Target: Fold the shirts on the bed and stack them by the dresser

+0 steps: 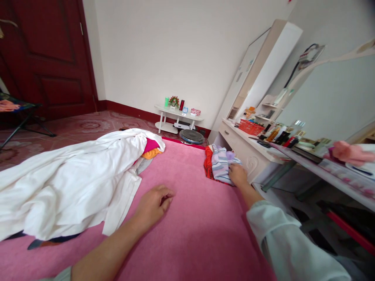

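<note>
My left hand [154, 203] rests on the pink bed cover [187, 218] with its fingers curled under and nothing visible in them, just right of a large white garment [73, 183]. My right hand [238, 174] reaches out to the bed's far right edge and lies on a small stack of folded clothes [220, 164], striped lilac on top and red-orange beneath. Its fingers press onto the striped piece. Under the white garment, a magenta and an orange piece [151, 149] poke out.
A white dressing table [249, 152] with a red basket [250, 127], bottles and a tall mirror stands right of the bed. A low white side table [175, 117] and a round dark disc [191, 136] sit by the far wall. A dark red door [49, 54] and folding chair are left.
</note>
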`<state>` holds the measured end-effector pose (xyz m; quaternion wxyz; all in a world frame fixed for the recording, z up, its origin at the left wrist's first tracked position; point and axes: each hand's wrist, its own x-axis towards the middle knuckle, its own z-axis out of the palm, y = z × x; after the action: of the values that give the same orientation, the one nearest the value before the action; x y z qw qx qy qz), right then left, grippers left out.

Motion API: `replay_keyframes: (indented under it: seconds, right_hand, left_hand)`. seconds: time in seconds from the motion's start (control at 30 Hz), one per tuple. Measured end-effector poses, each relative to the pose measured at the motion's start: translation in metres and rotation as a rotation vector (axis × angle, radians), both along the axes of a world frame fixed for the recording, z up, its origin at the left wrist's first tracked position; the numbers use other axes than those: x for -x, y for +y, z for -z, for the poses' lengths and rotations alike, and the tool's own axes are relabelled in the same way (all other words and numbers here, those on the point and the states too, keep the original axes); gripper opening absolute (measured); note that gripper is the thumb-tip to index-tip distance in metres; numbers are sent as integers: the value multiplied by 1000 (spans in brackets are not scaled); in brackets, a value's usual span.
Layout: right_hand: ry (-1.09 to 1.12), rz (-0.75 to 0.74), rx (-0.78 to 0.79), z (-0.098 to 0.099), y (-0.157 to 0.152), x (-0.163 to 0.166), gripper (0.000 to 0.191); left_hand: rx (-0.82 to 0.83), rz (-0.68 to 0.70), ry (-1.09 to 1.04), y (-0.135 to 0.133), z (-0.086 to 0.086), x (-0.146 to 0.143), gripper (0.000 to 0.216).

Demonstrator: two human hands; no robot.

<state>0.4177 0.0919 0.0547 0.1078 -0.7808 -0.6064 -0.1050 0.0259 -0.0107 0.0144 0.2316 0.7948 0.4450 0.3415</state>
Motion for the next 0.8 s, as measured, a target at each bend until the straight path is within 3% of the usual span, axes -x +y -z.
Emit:
replay_keyframes:
  seconds: [0.17, 0.3, 0.4, 0.53, 0.63, 0.73, 0.8]
  right_hand:
    - [25, -71, 25, 2, 30, 39, 46]
    - [62, -420, 234, 12, 38, 64, 51]
    - [121, -518, 174, 15, 33, 72, 45]
    - [138, -305, -150, 9, 17, 59, 40]
    - [111, -5, -328, 6, -2, 34, 38]
    - [110, 366, -431, 8, -23, 8, 44]
    - [162, 559, -398, 13, -34, -6, 55]
  left_hand:
    - [0, 2, 9, 0, 0, 0, 18]
    - [0, 9, 2, -1, -1, 1, 18]
    - [0, 14, -2, 0, -1, 2, 19]
    - [-1, 20, -8, 1, 0, 1, 20]
    - [-4, 23, -5, 2, 1, 1, 20]
    - [-11, 21, 4, 1, 1, 1, 19]
    - [-19, 26, 13, 1, 0, 1, 19]
